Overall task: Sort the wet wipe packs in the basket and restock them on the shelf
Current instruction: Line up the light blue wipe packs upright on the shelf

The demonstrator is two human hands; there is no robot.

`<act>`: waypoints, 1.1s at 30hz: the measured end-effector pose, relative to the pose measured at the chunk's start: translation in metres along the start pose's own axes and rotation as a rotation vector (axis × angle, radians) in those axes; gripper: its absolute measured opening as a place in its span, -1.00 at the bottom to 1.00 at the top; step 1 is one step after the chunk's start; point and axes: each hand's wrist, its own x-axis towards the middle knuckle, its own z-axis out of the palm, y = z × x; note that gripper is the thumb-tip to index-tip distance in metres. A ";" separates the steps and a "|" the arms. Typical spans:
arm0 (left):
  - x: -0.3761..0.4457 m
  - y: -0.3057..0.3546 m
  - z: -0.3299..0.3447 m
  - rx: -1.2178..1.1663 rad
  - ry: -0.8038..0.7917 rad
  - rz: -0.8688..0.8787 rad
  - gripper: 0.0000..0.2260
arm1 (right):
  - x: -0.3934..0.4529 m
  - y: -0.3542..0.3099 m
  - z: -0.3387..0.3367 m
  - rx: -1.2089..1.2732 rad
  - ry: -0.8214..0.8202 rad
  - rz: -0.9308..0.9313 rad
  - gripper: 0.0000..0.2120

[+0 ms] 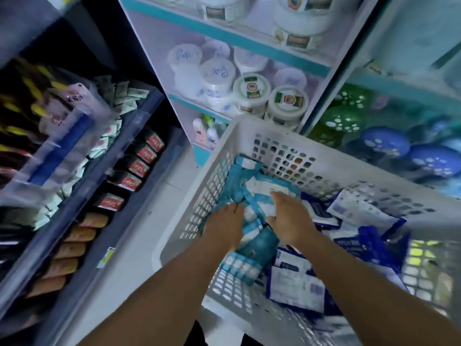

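A white perforated plastic basket (pixel 249 136) fills the lower right of the head view. Teal wet wipe packs (pixel 239 181) lie heaped on its left side, dark blue and white packs (pixel 294 283) on its right. Both my hands are inside it. My left hand (pixel 222 226) lies over the teal heap with its fingers down among the packs. My right hand (pixel 289 218) rests on a teal and white pack (pixel 272 188), fingers spread across it. The frame is blurred, so I cannot see whether either hand grips a pack.
A dark shelf unit (pixel 139 116) on the left holds sachets and red-labelled packs. Straight ahead a white shelf (pixel 224 33) carries round white tubs (pixel 252 93) and bottles. Green and blue plastic items (pixel 384 146) sit to the right, behind the basket. White floor shows between shelf and basket.
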 end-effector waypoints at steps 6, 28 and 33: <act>0.052 0.007 0.026 -0.040 0.121 -0.065 -0.35 | 0.054 0.030 0.029 -0.053 -0.010 -0.044 -0.43; 0.111 0.019 0.041 -0.139 0.345 -0.433 -0.56 | 0.093 0.059 0.057 -0.070 0.015 -0.005 -0.45; 0.118 0.014 0.041 -0.224 0.445 -0.430 -0.60 | 0.086 0.060 0.061 -0.018 0.074 -0.004 -0.55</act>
